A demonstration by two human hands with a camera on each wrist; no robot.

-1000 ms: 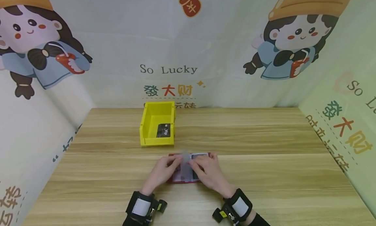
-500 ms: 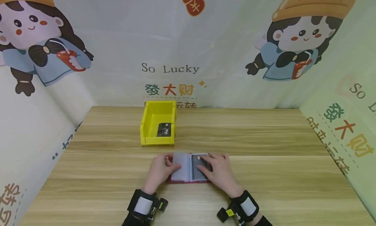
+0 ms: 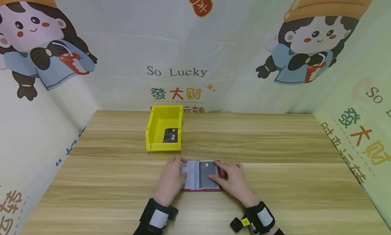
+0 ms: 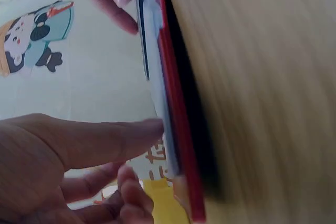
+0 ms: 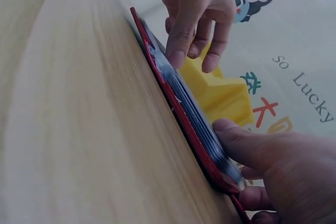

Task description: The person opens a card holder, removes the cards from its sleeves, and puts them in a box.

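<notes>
The red card holder [image 3: 201,175] lies open and flat on the counter [image 3: 275,180], directly in front of me and just nearer than the yellow bin [image 3: 165,128]. Its clear sleeve pages now lie down on both halves; a second ago one page stood upright between my fingers, and half a second ago it was settling onto the left half. The page turn is therefore complete, and a dark card [image 3: 206,174] shows in the right-hand sleeve.

My left hand [image 3: 171,179] lies spread on the left half, fingers straight and pressing the sleeves flat; the left wrist view confirms one straight finger [image 4: 121,137] against the page edge. My right hand [image 3: 234,180] lies on the right half with its fingers extended flat, fingertips touching the dark card and the sleeve around it. Neither hand pinches anything.

I judge that the holder is pinned at this spread, with the dark card exposed and within reach of my right fingertips.

Beyond the holder, the yellow bin stands on the counter with a black VIP card [image 3: 170,135] lying inside it.
</notes>
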